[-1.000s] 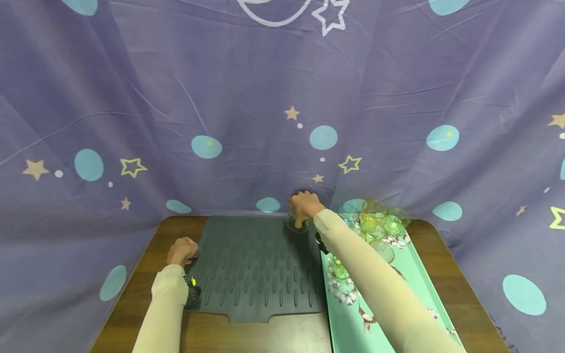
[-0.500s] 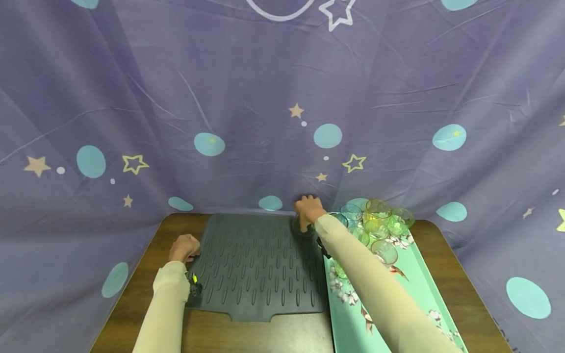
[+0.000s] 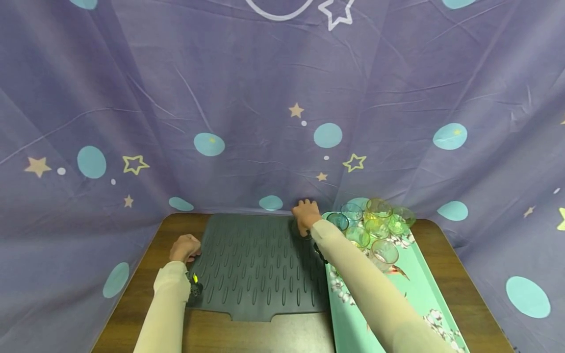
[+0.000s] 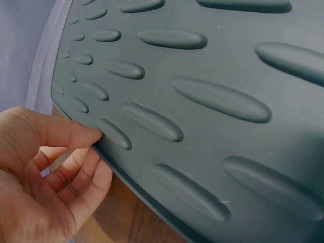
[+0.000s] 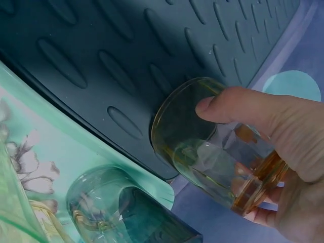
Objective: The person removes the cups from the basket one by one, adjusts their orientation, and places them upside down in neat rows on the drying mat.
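My right hand [image 3: 307, 215] grips an amber-tinted drinking glass [image 5: 195, 164] over the far right corner of a dark grey ridged mat [image 3: 256, 267]. In the right wrist view the glass is upside down, its rim at the mat and its thick base toward my palm. My thumb lies along its side; the other fingers are partly hidden behind it. At the mat's left edge, my left hand [image 3: 184, 248] pinches the border. The left wrist view shows that thumb [image 4: 76, 132] on top and the fingers curled at the edge below.
A mint-green flowered tray [image 3: 419, 287] adjoins the mat's right side. Several tinted glasses crowd its far end, among them a teal glass [image 5: 147, 215] close to my right hand and a pinkish glass [image 3: 385, 252]. A purple curtain [image 3: 247, 122] hangs behind the wooden table [image 3: 287, 336].
My right hand has come slightly lower and nearer, covering more of the amber glass in the head view. The teal glass shows more clearly beside it. My left hand keeps its place.
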The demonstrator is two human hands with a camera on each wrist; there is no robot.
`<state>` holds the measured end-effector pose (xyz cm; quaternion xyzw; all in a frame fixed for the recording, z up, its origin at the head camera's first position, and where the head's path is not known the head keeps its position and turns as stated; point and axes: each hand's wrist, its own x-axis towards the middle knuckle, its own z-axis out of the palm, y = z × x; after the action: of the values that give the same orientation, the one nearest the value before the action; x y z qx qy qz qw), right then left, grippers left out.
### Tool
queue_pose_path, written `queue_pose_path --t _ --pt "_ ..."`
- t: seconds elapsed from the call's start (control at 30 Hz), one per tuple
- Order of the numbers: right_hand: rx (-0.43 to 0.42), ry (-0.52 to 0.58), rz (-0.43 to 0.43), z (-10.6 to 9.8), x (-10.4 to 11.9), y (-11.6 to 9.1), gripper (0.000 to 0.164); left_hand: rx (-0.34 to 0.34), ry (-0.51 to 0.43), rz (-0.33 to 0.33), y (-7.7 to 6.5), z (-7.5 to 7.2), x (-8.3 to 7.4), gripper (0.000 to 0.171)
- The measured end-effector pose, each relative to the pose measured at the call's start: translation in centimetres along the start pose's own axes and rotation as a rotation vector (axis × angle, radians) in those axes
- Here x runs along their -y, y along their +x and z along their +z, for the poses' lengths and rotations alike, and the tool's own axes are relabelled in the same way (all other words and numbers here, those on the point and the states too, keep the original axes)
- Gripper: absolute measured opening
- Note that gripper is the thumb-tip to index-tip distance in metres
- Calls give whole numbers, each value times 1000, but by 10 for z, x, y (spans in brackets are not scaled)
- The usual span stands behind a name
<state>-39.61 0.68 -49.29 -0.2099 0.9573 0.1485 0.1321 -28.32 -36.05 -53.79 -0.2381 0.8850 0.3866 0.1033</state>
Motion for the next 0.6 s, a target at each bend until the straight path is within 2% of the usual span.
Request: queue_pose_path --t 0.27,0.6 --pt "-7 -11 -5 5 4 1 65 14 -12 -7 3 0 1 9" --pt "-8 -8 -19 -1 5 -4 87 10 4 -10 5 1 3 8"
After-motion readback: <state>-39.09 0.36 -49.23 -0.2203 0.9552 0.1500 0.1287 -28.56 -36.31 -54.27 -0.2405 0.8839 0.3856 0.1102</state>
